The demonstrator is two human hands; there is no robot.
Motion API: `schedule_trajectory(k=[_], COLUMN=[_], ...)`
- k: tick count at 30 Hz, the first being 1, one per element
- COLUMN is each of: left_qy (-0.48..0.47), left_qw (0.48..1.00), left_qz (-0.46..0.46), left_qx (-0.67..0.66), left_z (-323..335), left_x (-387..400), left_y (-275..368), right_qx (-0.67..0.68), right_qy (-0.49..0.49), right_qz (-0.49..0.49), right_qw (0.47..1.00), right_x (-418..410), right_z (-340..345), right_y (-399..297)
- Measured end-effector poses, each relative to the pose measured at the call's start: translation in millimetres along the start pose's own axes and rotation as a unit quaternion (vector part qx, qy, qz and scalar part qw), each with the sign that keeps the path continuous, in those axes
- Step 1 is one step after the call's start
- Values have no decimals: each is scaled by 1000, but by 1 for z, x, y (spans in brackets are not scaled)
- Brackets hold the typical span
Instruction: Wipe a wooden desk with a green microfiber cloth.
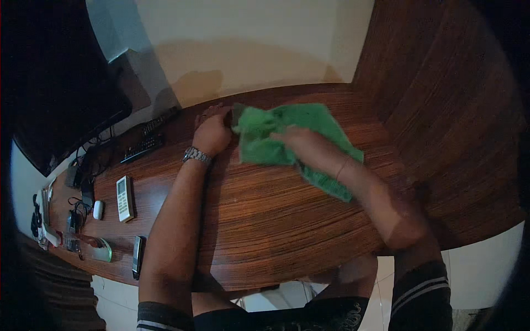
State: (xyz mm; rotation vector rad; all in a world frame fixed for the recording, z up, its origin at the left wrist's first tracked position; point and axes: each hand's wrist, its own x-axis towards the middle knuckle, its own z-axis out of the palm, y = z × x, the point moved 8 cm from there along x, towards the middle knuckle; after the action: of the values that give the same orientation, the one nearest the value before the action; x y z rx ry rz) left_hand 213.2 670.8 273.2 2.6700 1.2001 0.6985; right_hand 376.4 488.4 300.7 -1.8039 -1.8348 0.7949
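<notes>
A green cloth [308, 120] lies spread and partly bunched on the wood-grain desk [256, 219]. My right hand [294, 138] is on top of it, fingers bent into the bunched part; motion blurs them. One corner of the cloth trails towards me under my right forearm. Just left of the cloth, my left hand [212, 134] rests on the desk near its back edge, with its fingers in shadow and nothing visible in it. A metal-band wristwatch [196, 155] is on my left wrist.
A dark monitor [62, 82] stands at the left, near black remote controls [145, 147] and tangled cables [89, 165]. A white remote control [125, 198], a white earbud case [98, 209], a clear spray bottle [97, 249] and a dark phone-like device [138, 257] lie nearer. A wooden panel [439, 103] rises at right.
</notes>
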Motion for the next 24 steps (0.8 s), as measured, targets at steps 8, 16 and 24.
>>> schedule_trajectory(k=[8,16,24], left_qy=[18,-2,2], left_qw=[999,999,1000], left_qz=[31,21,-6], left_qx=[-7,26,19], left_z=[8,6,-2], left_x=[10,10,3], left_y=[7,13,11], right_qx=[-135,-165,-173], right_qy=[74,90,74], right_qz=[-139,-90,-287], right_qw=[978,978,939], right_x=[-8,-2,-15], right_z=[19,-29,18], right_y=[-3,16,-23])
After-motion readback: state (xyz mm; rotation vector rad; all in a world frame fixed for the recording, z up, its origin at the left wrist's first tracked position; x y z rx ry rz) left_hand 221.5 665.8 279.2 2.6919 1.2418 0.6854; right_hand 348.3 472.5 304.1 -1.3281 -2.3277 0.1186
